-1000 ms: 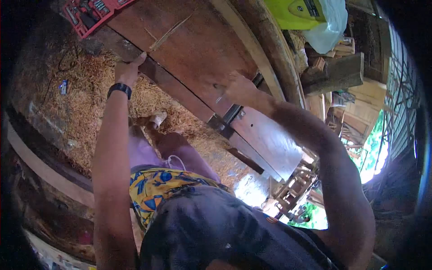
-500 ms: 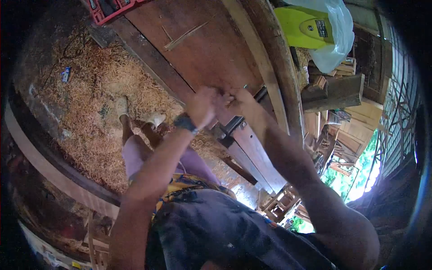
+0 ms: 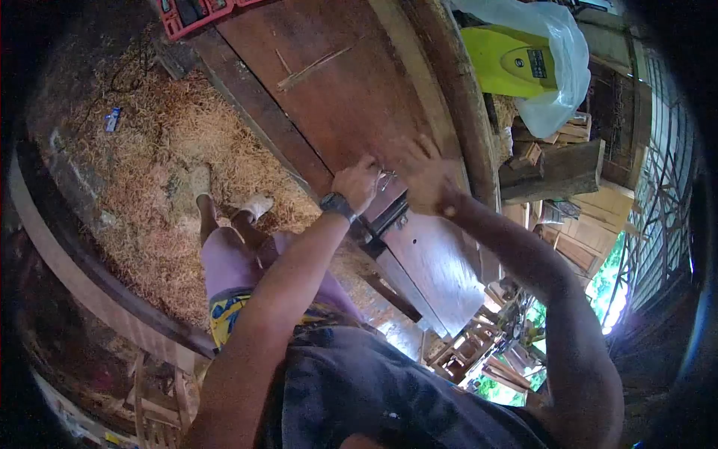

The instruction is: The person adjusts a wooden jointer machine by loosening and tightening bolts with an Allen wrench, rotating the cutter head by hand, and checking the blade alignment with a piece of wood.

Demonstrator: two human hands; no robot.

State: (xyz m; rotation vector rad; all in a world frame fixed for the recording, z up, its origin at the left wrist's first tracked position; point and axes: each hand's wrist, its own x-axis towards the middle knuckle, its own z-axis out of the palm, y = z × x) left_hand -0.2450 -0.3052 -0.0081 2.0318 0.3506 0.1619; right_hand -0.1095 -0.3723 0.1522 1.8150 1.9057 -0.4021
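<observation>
My left hand (image 3: pixel 357 184), with a dark watch at its wrist, is closed over the wooden bench top (image 3: pixel 336 105). A small shiny metal piece (image 3: pixel 386 178) pokes out from its fingertips; its exact kind is too small to make out. To the right, my right hand (image 3: pixel 428 179) is slightly blurred, with spread fingers and nothing visible in it. Just below both hands lies a dark metal fitting (image 3: pixel 390 214) at the end of a smooth board (image 3: pixel 441 258).
Thin wood slivers (image 3: pixel 314 69) lie farther up the bench. A red tool case (image 3: pixel 196 16) sits at its top left corner. Beyond the bench's right edge is a yellow-green object (image 3: pixel 508 63) partly under clear plastic (image 3: pixel 561 90). Wood shavings (image 3: pixel 172 224) cover the floor.
My hands were close together over the bench; now the right has drawn away to the right with its fingers spread. The metal piece at my left fingertips shows more clearly.
</observation>
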